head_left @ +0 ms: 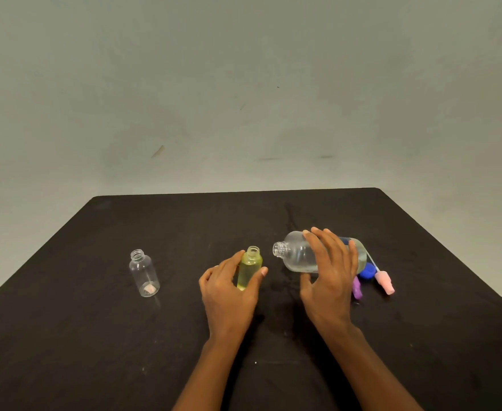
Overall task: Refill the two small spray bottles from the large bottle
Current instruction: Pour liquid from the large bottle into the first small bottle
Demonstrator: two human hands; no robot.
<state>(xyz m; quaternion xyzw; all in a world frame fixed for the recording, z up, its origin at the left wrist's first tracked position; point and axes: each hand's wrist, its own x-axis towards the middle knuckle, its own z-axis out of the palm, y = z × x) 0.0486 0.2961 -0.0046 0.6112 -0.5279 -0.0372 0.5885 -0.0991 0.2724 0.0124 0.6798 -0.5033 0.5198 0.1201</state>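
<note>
My left hand [229,287] is wrapped around a small yellow-tinted bottle [250,266] that stands upright and uncapped on the black table [95,336]. My right hand [329,277] holds the large clear bottle [298,253] tipped nearly level, its open neck pointing left toward the yellow bottle, a short gap between them. A little clear liquid lies along its lower side. A second small clear bottle [143,276] stands uncapped and apart at the left.
Behind my right hand lie a blue cap [367,272], a pink spray head [385,281] with its thin tube, and a purple spray head [357,287]. Faint wet streaks mark the table's middle. A plain pale wall rises behind the table's far edge.
</note>
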